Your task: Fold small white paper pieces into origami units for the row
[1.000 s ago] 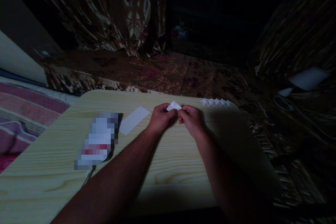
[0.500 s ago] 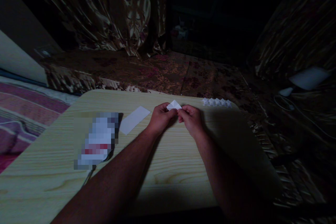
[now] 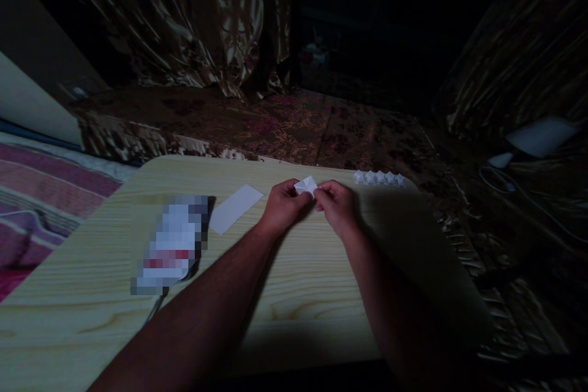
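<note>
A small folded white paper [image 3: 306,184] with creases meeting near its middle is between my two hands, over the far part of the wooden table [image 3: 312,282]. My left hand [image 3: 285,205] grips its left side, the thumb lying along the near edge. At its right corner, my right hand [image 3: 337,202] pinches the paper between thumb and fingers. Left of my hands a white paper sheet [image 3: 236,209], long and flat, lies on the tabletop. Several small folded white paper pieces [image 3: 379,178] stand in a row near the far right edge.
A blurred-out object [image 3: 174,245] with a cable at its near end rests on the table's left. Beyond the far edge is a patterned cloth surface [image 3: 275,116] below curtains [image 3: 229,18]. Striped bedding [image 3: 41,196] borders the left; a pale lamp-like object [image 3: 542,136] is at right.
The folded paper has turned slightly between my fingers, and its outline has gone from a wide triangle to a more four-sided shape. Both hands stay in nearly the same place.
</note>
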`<action>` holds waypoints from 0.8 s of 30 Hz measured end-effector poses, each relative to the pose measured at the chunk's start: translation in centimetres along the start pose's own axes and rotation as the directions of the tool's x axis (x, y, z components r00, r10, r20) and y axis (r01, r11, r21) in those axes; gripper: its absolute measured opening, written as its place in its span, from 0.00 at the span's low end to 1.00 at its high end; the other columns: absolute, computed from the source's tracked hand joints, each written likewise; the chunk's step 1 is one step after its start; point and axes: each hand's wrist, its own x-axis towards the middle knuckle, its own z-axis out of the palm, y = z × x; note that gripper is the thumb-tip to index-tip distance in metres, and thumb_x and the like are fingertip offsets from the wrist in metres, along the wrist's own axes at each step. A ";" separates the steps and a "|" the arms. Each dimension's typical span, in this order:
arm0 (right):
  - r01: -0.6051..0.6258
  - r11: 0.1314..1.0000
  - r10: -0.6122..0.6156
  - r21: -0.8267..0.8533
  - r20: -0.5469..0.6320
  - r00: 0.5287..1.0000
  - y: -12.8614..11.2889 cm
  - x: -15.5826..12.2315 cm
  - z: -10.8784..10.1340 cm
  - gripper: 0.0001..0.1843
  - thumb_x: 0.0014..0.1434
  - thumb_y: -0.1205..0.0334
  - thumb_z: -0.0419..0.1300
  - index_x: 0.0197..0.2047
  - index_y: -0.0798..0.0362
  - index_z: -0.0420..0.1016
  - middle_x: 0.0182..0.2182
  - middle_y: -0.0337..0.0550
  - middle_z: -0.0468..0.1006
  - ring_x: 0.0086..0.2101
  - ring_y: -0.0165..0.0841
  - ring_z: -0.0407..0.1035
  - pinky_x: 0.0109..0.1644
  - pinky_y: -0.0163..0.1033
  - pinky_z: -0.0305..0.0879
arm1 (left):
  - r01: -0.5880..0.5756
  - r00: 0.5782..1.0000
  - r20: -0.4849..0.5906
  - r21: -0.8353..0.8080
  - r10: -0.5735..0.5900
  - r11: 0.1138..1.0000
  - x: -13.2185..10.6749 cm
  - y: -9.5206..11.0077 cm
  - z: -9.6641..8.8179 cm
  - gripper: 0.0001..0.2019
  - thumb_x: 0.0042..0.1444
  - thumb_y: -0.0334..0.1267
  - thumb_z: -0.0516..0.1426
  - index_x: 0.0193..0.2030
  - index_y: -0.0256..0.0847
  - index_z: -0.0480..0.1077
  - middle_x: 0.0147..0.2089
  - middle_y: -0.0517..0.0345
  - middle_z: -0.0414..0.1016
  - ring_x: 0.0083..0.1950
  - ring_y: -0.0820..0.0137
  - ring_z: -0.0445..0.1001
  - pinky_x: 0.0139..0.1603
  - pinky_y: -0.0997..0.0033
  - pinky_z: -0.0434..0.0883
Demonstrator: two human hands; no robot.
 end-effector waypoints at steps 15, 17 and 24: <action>-0.024 0.997 0.021 0.075 0.049 0.999 0.5 0.4 -0.2 0.07 0.45 0.60 0.61 0.25 0.52 0.67 0.18 0.31 0.68 0.18 0.25 0.60 0.21 0.31 0.57 | -0.048 0.999 -0.022 -0.012 0.048 0.999 -0.2 0.2 0.3 0.15 0.43 0.38 0.64 0.39 0.37 0.71 0.29 0.61 0.73 0.26 0.77 0.67 0.28 0.79 0.62; -0.023 0.997 0.019 0.077 0.044 0.999 0.5 0.4 -0.3 0.07 0.45 0.60 0.61 0.24 0.52 0.67 0.17 0.31 0.67 0.18 0.25 0.59 0.20 0.30 0.55 | -0.055 0.998 0.003 -0.017 0.055 0.998 -0.2 0.2 0.3 0.17 0.44 0.38 0.64 0.41 0.37 0.70 0.30 0.60 0.74 0.26 0.77 0.68 0.27 0.78 0.62; -0.054 0.991 0.045 0.123 0.078 0.996 0.2 0.1 -0.1 0.08 0.45 0.60 0.62 0.29 0.54 0.71 0.21 0.33 0.71 0.20 0.25 0.61 0.21 0.31 0.56 | -0.028 1.000 0.007 -0.090 0.029 0.996 -0.2 0.3 0.3 0.22 0.40 0.36 0.66 0.43 0.37 0.67 0.30 0.59 0.76 0.26 0.75 0.71 0.29 0.76 0.66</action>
